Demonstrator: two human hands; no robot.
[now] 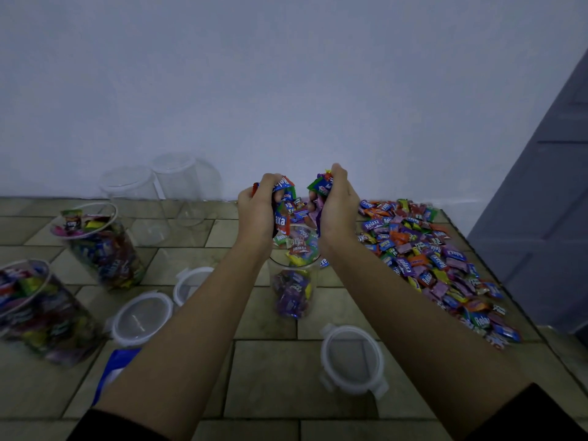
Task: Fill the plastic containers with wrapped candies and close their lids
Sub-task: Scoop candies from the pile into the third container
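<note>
Legibly, many wrappers read "Relaxa". Clear plastic containers, five:
- one part-filled container (294,281), upright and lidless;
- two candy-filled containers (101,246) to its left;
- two empty containers (136,205) behind-left of it.

Lids (143,318), three, flat on the tiled surface (270,377): two left of the part-filled container, one nearer. Loose candy pile (429,259) right of it. Left hand (257,211) and right hand (337,211), above its mouth, each clutch a fistful of candies. The left forearm partly hides one lid and a blue packet (111,370).

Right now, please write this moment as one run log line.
left hand: grips candies | right hand: grips candies | container: below, partly filled, open | lids: lying loose
</note>
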